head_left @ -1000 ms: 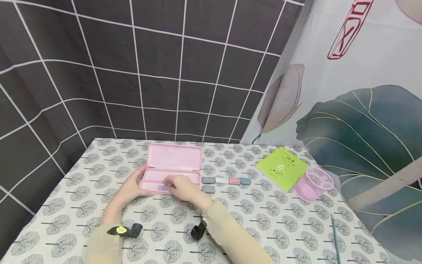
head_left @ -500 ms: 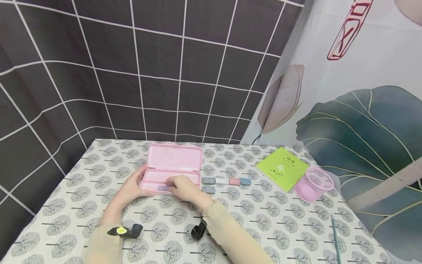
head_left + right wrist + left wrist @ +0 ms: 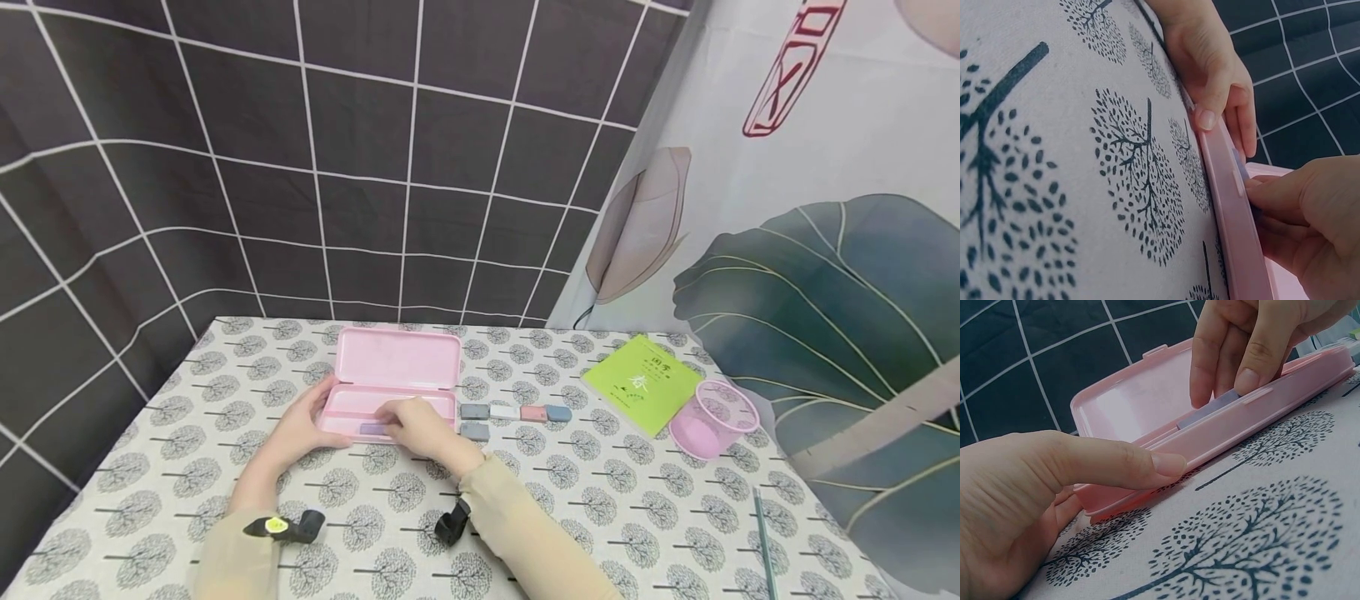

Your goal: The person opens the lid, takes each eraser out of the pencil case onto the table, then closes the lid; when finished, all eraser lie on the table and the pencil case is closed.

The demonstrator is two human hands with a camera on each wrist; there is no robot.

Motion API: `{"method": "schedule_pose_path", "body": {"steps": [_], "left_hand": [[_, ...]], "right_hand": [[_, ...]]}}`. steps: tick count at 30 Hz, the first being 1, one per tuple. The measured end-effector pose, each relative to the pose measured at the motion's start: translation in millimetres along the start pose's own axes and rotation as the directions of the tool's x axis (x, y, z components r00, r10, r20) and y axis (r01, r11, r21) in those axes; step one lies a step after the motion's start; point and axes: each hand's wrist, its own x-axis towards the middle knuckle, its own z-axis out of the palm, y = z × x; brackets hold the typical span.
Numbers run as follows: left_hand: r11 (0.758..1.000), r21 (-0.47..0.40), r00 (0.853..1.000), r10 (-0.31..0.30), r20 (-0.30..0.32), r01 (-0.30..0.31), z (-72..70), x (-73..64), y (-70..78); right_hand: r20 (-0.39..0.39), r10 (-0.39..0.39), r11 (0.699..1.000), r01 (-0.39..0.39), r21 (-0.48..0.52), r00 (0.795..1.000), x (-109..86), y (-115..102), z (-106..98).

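Observation:
The pink pencil case (image 3: 397, 358) lies on the table with its lid raised at the back. My left hand (image 3: 298, 425) holds the case's left end, the thumb (image 3: 1166, 465) lying along its front wall. Inside the front part of the case is a purple eraser-like block (image 3: 1207, 412). My right hand (image 3: 422, 427) reaches into the case and pinches this block between thumb and fingers; its right part is hidden by the hand. To the right of the case sit several erasers: a white one (image 3: 504, 412), a pink one (image 3: 533, 413), a blue one (image 3: 558, 413) and grey ones (image 3: 475, 431).
A green book (image 3: 643, 383) lies at the back right, touching or close to a pink mesh pen holder (image 3: 712, 419). A dark green pencil (image 3: 764, 542) lies near the right front. A dark gridded cloth (image 3: 367, 167) hangs behind the table.

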Motion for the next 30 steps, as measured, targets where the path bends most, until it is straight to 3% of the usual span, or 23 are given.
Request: {"method": "schedule_pose_path", "body": {"steps": [10, 19, 30], "left_hand": [[1.000, 0.007, 1.000, 0.002, -0.006, -0.002, 0.3, -0.2, -0.6], [1.000, 0.001, 1.000, 0.001, -0.002, -0.001, -0.1, -0.7, 0.0], [1.000, 0.011, 1.000, 0.000, -0.005, 0.000, -0.5, 0.6, 2.3]], "right_hand": [[0.001, 0.003, 0.999, -0.003, 0.040, 1.000, -1.4, 1.4, -0.3], [-0.067, -0.022, 0.997, 0.027, 0.066, 0.998, -6.5, 4.1, -4.4], [-0.144, 0.044, 0.981, -0.015, 0.195, 0.989, -21.3, 21.0, -29.4]]}}
